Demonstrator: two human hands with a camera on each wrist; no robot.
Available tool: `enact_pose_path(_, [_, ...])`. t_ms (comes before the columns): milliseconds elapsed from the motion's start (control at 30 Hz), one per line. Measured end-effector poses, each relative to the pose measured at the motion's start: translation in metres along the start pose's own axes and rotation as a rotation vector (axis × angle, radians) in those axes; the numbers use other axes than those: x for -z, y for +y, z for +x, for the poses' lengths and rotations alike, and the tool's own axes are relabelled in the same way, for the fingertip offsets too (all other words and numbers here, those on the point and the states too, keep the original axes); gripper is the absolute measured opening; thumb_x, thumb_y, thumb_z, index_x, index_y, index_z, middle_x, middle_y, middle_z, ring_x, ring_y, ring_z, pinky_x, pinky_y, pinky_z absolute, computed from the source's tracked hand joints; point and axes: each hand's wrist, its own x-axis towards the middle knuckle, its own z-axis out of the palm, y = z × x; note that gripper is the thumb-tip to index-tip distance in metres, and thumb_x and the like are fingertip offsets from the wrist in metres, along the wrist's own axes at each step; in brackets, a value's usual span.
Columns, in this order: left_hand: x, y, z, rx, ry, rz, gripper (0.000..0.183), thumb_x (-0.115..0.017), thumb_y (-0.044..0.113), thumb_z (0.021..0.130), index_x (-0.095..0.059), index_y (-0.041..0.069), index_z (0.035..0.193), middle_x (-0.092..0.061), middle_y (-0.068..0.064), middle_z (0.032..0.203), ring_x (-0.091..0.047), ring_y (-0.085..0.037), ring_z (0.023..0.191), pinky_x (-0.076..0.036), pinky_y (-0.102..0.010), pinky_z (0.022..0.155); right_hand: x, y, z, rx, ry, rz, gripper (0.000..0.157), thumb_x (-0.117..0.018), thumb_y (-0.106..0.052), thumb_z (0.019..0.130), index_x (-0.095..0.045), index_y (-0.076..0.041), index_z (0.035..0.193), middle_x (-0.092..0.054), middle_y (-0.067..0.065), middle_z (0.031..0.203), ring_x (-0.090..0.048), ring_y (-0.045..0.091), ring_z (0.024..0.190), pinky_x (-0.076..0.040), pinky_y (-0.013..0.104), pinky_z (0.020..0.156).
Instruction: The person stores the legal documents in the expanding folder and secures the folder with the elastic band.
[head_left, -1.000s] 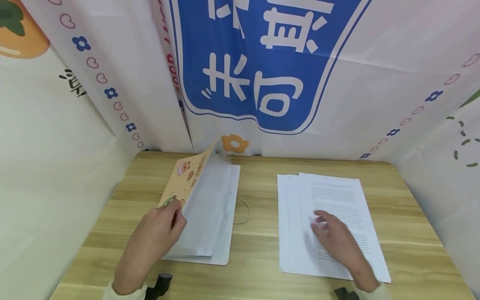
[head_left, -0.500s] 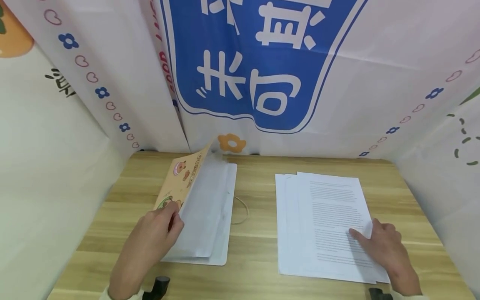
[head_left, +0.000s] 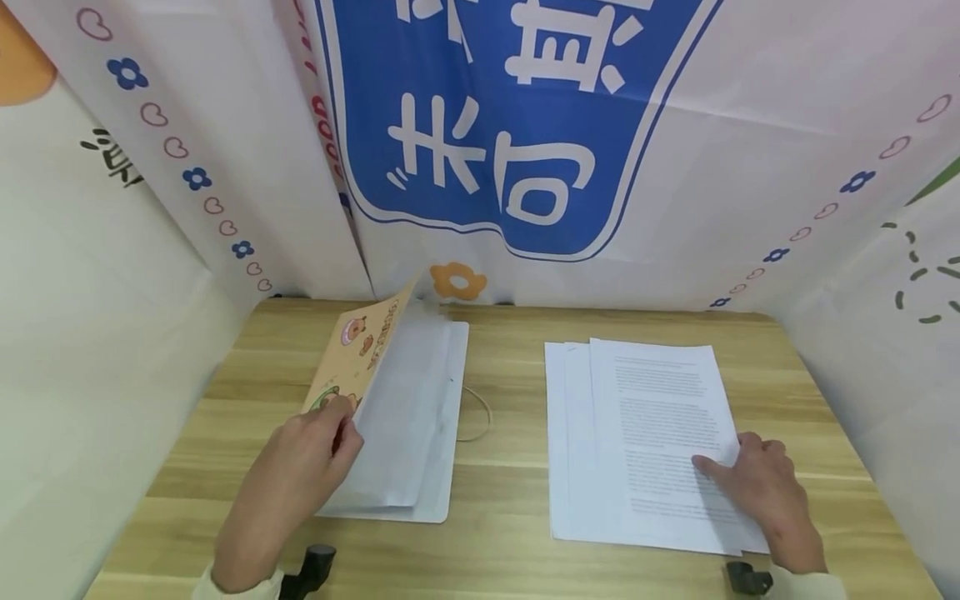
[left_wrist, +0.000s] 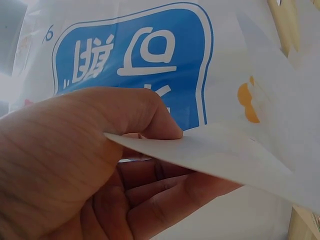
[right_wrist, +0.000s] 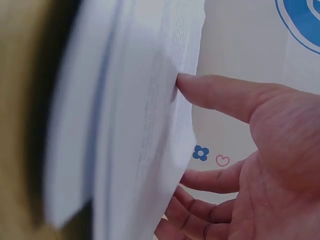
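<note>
On the left of the table lies an opened document folder (head_left: 429, 492), its tan cover (head_left: 345, 354) with cartoon animals tilted up and translucent sheets showing inside. My left hand (head_left: 303, 458) pinches the cover's near edge; in the left wrist view the cover (left_wrist: 215, 152) passes between thumb and fingers. To the right, several printed paper sheets (head_left: 660, 433) lie in an uneven, overlapping stack. My right hand (head_left: 768, 492) is at their right edge. In the right wrist view its thumb (right_wrist: 215, 92) presses the printed face of the sheets (right_wrist: 145, 100), with the other fingers behind the edge.
An elastic cord (head_left: 487, 412) loops out from the folder's right side onto the wooden table (head_left: 502, 492). A printed cloth (head_left: 675, 208) hangs along the table's back edge, and white cloth walls stand at both sides.
My right hand has moved right from over the middle of the sheets to their right edge and taken hold there. My left hand keeps holding the cover. The head view has shifted slightly.
</note>
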Motion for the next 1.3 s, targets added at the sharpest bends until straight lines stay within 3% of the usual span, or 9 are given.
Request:
enact_pose_path(233, [0.000,0.000,0.001,0.006,-0.013,-0.016,0.020,-0.058,-0.004,0.086,-0.050,0.012,0.078,-0.034,0.010,0.060,-0.031,-0.001,0.047,-0.031,-0.023,0.041,0.009,0.004,0.006,0.011,-0.053,0.105,0.093,-0.073,-0.047,0.091,-0.030,0.022,0.136,-0.045,0.044,0.121,-0.055,0.048,0.098,-0.045,0.055,0.073])
enact_pose_path(433, [-0.001,0.001,0.002,0.011,-0.016,-0.003,0.019,-0.058,-0.003,0.087,-0.051,0.012,0.078,-0.035,0.009,0.060,-0.031,-0.002,0.047,-0.031,-0.023,0.041,0.015,0.013,0.013,0.023,-0.139,0.195,0.088,-0.067,-0.043,0.097,-0.025,0.018,0.144,-0.046,0.044,0.129,-0.056,0.046,0.103,-0.046,0.053,0.079])
enact_pose_path(667, [-0.001,0.001,0.002,-0.014,-0.004,0.013,0.020,-0.057,-0.004,0.085,-0.049,0.012,0.077,-0.033,0.007,0.062,-0.030,-0.004,0.048,-0.030,-0.023,0.042,0.015,0.025,0.017,0.082,-0.145,0.277,0.054,-0.051,-0.025,0.105,-0.041,0.015,0.139,-0.061,0.031,0.115,-0.061,0.032,0.094,-0.048,0.038,0.072])
enact_pose_path(767, [-0.001,0.001,0.003,-0.030,0.000,0.010,0.022,-0.057,-0.004,0.085,-0.048,0.013,0.076,-0.033,0.007,0.063,-0.030,-0.004,0.049,-0.030,-0.023,0.043,0.016,0.030,0.015,0.098,-0.162,0.341,0.049,-0.044,-0.020,0.106,-0.041,0.015,0.141,-0.065,0.024,0.112,-0.062,0.027,0.091,-0.051,0.036,0.070])
enact_pose_path(1000, [-0.003,-0.001,0.002,-0.043,0.009,0.002,0.022,-0.058,-0.005,0.085,-0.048,0.013,0.076,-0.032,0.007,0.064,-0.029,-0.004,0.050,-0.030,-0.023,0.043,0.022,0.037,0.009,0.127,-0.197,0.520,0.050,-0.047,-0.012,0.107,-0.033,0.012,0.149,-0.070,0.017,0.105,-0.068,0.026,0.082,-0.056,0.036,0.068])
enact_pose_path(1300, [0.000,0.000,0.000,-0.010,-0.035,-0.011,0.021,-0.057,-0.003,0.089,-0.048,0.012,0.077,-0.034,0.006,0.062,-0.031,-0.004,0.048,-0.031,-0.023,0.041,0.021,0.043,0.002,0.153,-0.166,0.705,0.057,-0.053,-0.013,0.107,-0.029,0.014,0.150,-0.070,0.015,0.110,-0.070,0.017,0.087,-0.059,0.036,0.073])
